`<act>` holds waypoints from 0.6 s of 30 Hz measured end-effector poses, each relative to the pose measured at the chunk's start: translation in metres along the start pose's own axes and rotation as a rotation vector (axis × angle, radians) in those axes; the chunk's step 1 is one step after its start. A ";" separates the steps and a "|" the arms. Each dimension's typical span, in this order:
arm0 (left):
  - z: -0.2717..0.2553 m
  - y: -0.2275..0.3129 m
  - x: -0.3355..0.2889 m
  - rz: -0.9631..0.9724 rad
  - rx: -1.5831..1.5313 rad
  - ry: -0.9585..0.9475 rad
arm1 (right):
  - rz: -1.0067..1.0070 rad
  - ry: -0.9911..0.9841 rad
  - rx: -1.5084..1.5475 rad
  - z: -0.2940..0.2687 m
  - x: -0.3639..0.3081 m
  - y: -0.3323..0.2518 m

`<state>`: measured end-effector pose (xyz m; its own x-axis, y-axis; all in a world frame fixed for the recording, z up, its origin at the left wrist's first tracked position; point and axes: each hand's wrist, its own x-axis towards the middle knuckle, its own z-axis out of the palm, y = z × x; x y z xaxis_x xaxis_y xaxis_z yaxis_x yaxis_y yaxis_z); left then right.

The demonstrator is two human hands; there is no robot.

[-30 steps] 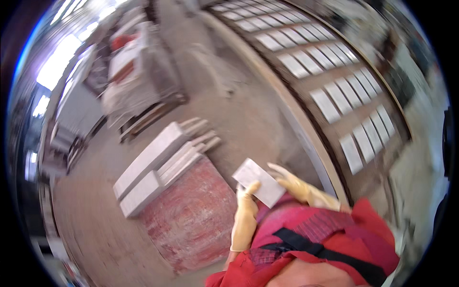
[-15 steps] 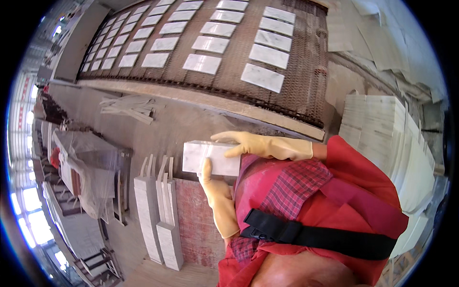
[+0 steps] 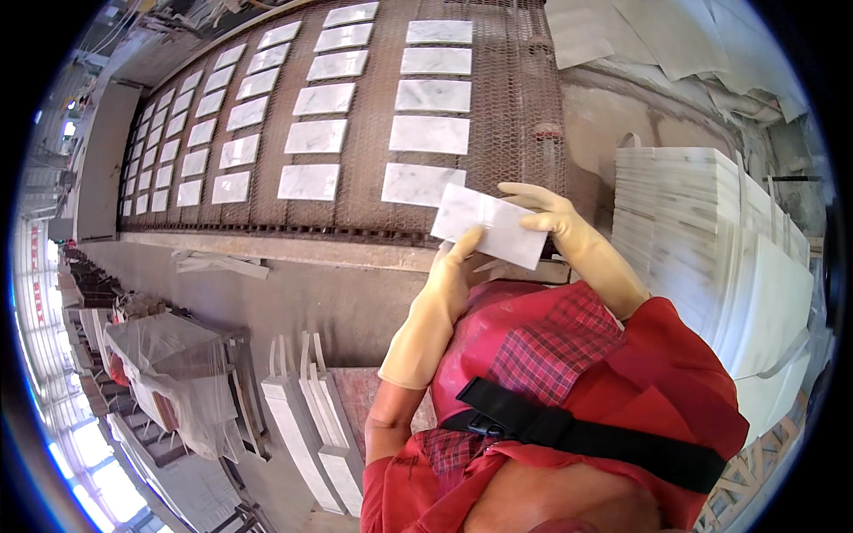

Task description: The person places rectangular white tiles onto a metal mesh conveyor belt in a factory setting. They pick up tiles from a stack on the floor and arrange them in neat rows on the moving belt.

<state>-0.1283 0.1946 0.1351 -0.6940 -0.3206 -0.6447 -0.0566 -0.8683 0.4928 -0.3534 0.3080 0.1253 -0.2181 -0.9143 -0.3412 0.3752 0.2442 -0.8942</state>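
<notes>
Both my hands, in cream rubber gloves, hold one white marble tile point(image 3: 489, 224) with faint grey veins in front of my body. My left hand point(image 3: 458, 259) grips its near left edge, the thumb lying on the upper face. At the right end, my right hand point(image 3: 546, 216) is closed on the tile, thumb on top and other fingers partly hidden. The held tile is tilted and overlaps the front edge of a mesh conveyor point(image 3: 355, 218). Rows of similar marble tiles point(image 3: 429, 135) lie spaced out on that mesh.
To the right stands a large stack of white stone slabs point(image 3: 684, 213). Long white stone strips point(image 3: 306, 444) stand on the left, beside a reddish board point(image 3: 355, 391). Farther left is a plastic-covered pile point(image 3: 173, 364). Thin offcut strips point(image 3: 222, 264) lie on the floor near the conveyor.
My body has turned toward the conveyor. Both hands have carried the tile up and right to the conveyor's edge, and my right hand has shifted to the tile's right end.
</notes>
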 end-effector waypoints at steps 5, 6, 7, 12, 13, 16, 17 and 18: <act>0.033 -0.003 0.068 -0.221 0.071 -0.031 | 0.012 0.132 -0.107 -0.062 -0.006 -0.009; 0.039 -0.008 0.077 -0.228 0.068 -0.047 | 0.034 0.149 -0.136 -0.068 -0.007 -0.012; 0.042 -0.012 0.083 -0.232 0.063 -0.060 | 0.052 0.164 -0.165 -0.074 -0.006 -0.016; 0.050 -0.012 0.097 -0.357 0.238 0.087 | 0.129 0.132 -0.202 -0.100 0.005 -0.019; 0.049 -0.010 0.099 -0.364 0.256 0.092 | 0.132 0.108 -0.217 -0.105 0.008 -0.018; 0.042 -0.005 0.105 -0.371 0.308 0.101 | 0.142 0.033 -0.254 -0.115 0.018 -0.019; 0.040 -0.004 0.107 -0.365 0.326 0.101 | 0.145 0.011 -0.261 -0.117 0.021 -0.018; 0.040 -0.003 0.111 -0.361 0.337 0.088 | 0.146 -0.011 -0.270 -0.120 0.023 -0.019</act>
<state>-0.2333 0.1771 0.0852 -0.5250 -0.0654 -0.8486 -0.5209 -0.7638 0.3812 -0.4738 0.3209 0.0996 -0.1686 -0.8663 -0.4703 0.1484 0.4493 -0.8809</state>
